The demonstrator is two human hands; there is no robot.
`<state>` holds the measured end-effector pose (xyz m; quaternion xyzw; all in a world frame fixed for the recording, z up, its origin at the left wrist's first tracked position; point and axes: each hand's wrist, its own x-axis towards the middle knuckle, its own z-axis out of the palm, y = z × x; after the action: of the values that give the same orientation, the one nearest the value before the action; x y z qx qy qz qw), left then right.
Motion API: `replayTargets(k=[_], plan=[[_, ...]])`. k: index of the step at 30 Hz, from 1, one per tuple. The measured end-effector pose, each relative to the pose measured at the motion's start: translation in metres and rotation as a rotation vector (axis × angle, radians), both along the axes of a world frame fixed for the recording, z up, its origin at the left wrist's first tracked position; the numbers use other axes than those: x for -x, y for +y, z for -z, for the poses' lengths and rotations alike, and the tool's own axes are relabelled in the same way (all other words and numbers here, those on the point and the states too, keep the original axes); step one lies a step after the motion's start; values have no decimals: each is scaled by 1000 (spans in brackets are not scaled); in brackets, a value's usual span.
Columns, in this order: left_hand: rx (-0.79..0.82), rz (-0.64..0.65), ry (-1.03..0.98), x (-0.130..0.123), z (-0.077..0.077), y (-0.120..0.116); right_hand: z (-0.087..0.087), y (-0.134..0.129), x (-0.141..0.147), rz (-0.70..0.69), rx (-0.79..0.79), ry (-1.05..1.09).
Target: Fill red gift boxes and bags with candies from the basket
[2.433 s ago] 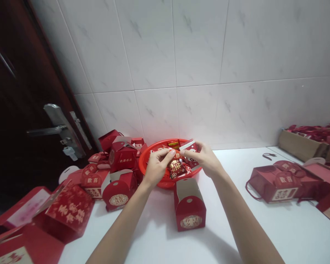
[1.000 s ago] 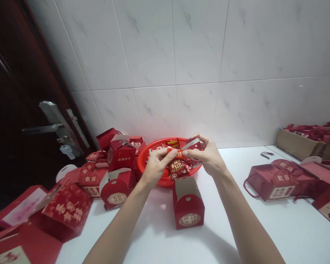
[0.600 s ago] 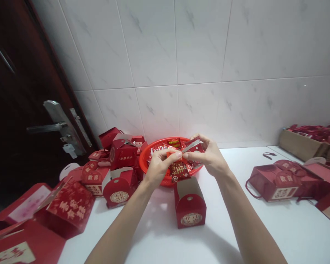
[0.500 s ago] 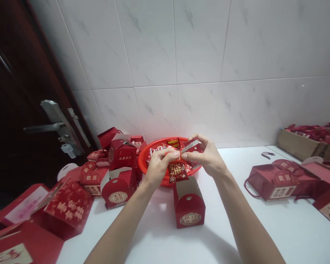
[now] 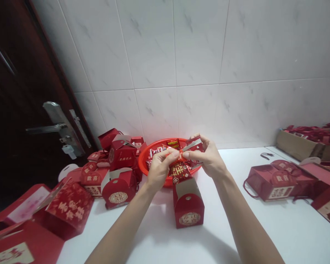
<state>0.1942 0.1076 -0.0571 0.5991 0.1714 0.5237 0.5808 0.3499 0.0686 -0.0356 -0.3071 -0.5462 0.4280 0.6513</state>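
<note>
My left hand (image 5: 160,168) is closed, its thumb and forefinger pinching a small orange-red wrapped candy (image 5: 179,156). Just below those fingers hangs a dark red snack packet (image 5: 179,172) with gold characters, over the back of an open red gift box (image 5: 189,205). My right hand (image 5: 210,157) is closed around a red packet (image 5: 194,144) with a silvery edge, and its thumb meets the orange-red candy. Behind both hands stands a red plastic basket (image 5: 143,161) of wrapped sweets. The box has a pale oval label and stands upright on the white table.
Several red gift boxes (image 5: 119,190) crowd the left side, before a dark door (image 5: 13,91) with a metal handle. More red boxes (image 5: 280,183) lie at the right. A cardboard carton (image 5: 294,145) of dark red ribbons stands behind them, against the tiled wall (image 5: 198,113).
My hands stay nearly in place over the basket, with the fingers shifting slightly around the candy and packets. The whole view has moved a little.
</note>
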Motion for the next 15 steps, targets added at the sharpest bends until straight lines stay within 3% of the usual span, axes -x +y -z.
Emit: replayTargets(k=[8,15], plan=[[-297,-67,168,11,-10,0,-2,-3,-5,-21,-5,9],[-349,-86,173,11,-11,0,-3,-1,-4,-31,35,18]])
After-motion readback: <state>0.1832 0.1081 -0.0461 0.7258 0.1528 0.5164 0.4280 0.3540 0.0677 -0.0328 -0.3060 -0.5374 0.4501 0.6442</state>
